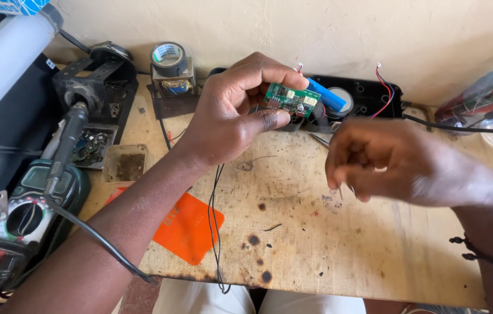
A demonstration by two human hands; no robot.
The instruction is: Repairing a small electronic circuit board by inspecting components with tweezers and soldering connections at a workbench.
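Note:
My left hand [236, 110] holds a small green circuit board [290, 99] between thumb and fingers, above the back of the wooden board [327, 244]. A blue cylindrical battery cell [326, 95] sits just behind the circuit board, over a black plastic housing [368, 96] with red and black wires [384, 87]. My right hand [386, 163] is blurred, fingers curled, and seems to pinch thin metal tweezers [319, 139] whose tip points at the circuit board.
A multimeter [22, 218] and a soldering iron [66, 145] with its black cable lie at the left. A tape roll on a transformer [169, 67] stands at the back. An orange card [191, 227] and thin black wires [216, 232] lie near the front edge.

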